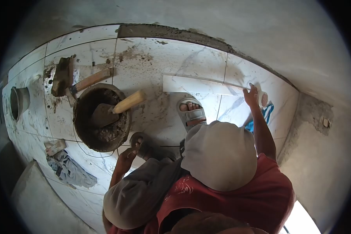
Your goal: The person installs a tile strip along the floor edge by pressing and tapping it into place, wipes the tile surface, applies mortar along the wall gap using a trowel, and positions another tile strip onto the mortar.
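My right hand point(251, 96) grips the right end of a long, narrow white tile strip point(199, 85) lying low over the floor tiles. Its thumb and a finger sit at the strip's end. My left hand point(126, 156) hangs beside my sandaled left foot point(142, 143), close to a mortar bucket point(81, 136). Its fingers are too small and partly hidden to tell what they do. Inside the bucket, a trowel point(119, 107) with a wooden handle rests in the wet grey mortar.
A hammer point(91, 80) lies behind the bucket near a mortar-caked block point(61, 78). Farther left are a small pail point(20, 102) and a grey cloth point(72, 169). Blue-and-white material point(266, 113) lies by my right arm. A rough mortar gap point(171, 35) runs along the wall base.
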Demonstrator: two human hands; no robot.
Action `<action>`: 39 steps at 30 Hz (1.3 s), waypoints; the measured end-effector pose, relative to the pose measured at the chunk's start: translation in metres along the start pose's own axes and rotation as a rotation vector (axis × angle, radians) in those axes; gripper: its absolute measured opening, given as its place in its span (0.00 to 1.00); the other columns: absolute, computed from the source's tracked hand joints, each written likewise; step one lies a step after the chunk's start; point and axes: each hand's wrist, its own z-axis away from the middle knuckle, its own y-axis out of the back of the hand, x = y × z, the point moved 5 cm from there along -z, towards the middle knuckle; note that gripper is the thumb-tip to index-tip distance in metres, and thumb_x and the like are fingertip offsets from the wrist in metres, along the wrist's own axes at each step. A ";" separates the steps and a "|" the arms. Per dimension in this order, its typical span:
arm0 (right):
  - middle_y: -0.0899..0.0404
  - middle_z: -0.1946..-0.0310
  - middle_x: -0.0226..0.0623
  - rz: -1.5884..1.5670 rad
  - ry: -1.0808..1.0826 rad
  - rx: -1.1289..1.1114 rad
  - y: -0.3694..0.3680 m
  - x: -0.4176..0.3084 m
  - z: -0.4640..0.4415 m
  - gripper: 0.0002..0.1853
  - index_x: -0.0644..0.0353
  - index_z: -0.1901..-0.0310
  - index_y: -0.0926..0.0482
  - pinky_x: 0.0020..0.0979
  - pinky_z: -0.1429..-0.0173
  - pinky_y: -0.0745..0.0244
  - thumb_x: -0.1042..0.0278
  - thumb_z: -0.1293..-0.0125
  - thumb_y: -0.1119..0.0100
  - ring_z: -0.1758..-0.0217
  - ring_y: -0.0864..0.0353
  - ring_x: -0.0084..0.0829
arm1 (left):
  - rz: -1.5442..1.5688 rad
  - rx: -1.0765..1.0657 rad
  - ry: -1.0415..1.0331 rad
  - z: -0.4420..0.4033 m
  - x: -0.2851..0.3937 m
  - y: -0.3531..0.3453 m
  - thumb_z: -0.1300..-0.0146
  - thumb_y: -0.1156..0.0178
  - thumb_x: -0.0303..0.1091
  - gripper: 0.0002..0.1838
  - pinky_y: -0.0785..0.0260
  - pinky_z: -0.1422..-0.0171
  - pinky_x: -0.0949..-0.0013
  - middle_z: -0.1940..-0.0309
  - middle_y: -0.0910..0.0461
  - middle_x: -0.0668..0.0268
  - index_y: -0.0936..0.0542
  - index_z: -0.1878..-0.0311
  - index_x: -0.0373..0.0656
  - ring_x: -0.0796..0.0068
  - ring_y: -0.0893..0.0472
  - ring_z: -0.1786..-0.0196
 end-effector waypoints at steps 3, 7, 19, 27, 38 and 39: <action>0.30 0.50 0.65 -0.019 -0.174 -0.051 -0.006 0.024 0.006 0.28 0.71 0.45 0.32 0.45 0.38 0.37 0.59 0.43 0.45 0.44 0.32 0.58 | -0.072 -0.131 -0.140 -0.015 0.052 -0.004 0.33 0.50 0.43 0.22 0.34 0.43 0.66 0.52 0.22 0.50 0.25 0.47 0.34 0.61 0.23 0.46; 0.30 0.49 0.65 -0.029 -0.224 -0.130 -0.018 0.035 0.003 0.30 0.71 0.45 0.32 0.45 0.39 0.36 0.54 0.43 0.46 0.44 0.31 0.57 | -0.239 -0.188 -0.344 -0.039 0.108 -0.026 0.36 0.49 0.40 0.21 0.35 0.42 0.62 0.50 0.25 0.49 0.28 0.46 0.34 0.53 0.26 0.45; 0.27 0.56 0.65 -0.065 -0.313 -0.043 -0.038 0.081 0.011 0.26 0.75 0.52 0.29 0.47 0.42 0.36 0.57 0.45 0.49 0.49 0.29 0.58 | -0.162 0.608 -0.375 -0.192 0.192 -0.098 0.43 0.44 0.37 0.28 0.40 0.37 0.55 0.43 0.37 0.44 0.34 0.41 0.33 0.45 0.34 0.41; 0.25 0.59 0.65 -0.077 -0.490 0.014 -0.038 0.089 0.006 0.30 0.75 0.52 0.28 0.46 0.48 0.33 0.52 0.44 0.49 0.53 0.26 0.58 | -0.032 0.650 -0.247 -0.213 0.185 -0.081 0.46 0.44 0.34 0.24 0.37 0.43 0.55 0.53 0.31 0.46 0.30 0.45 0.33 0.47 0.30 0.49; 0.24 0.56 0.41 0.200 0.069 0.093 0.005 0.036 -0.008 0.30 0.59 0.47 0.30 0.32 0.46 0.27 0.81 0.55 0.31 0.51 0.24 0.38 | 1.039 0.546 -0.516 -0.195 0.206 -0.050 0.34 0.47 0.33 0.13 0.37 0.48 0.74 0.61 0.28 0.65 0.30 0.52 0.34 0.79 0.30 0.57; 0.26 0.56 0.44 0.194 0.054 0.167 0.020 0.019 -0.007 0.28 0.63 0.47 0.32 0.33 0.45 0.27 0.80 0.52 0.34 0.51 0.24 0.40 | 1.041 0.567 -0.519 -0.192 0.209 -0.051 0.34 0.47 0.33 0.13 0.37 0.48 0.74 0.61 0.28 0.65 0.30 0.52 0.34 0.79 0.30 0.57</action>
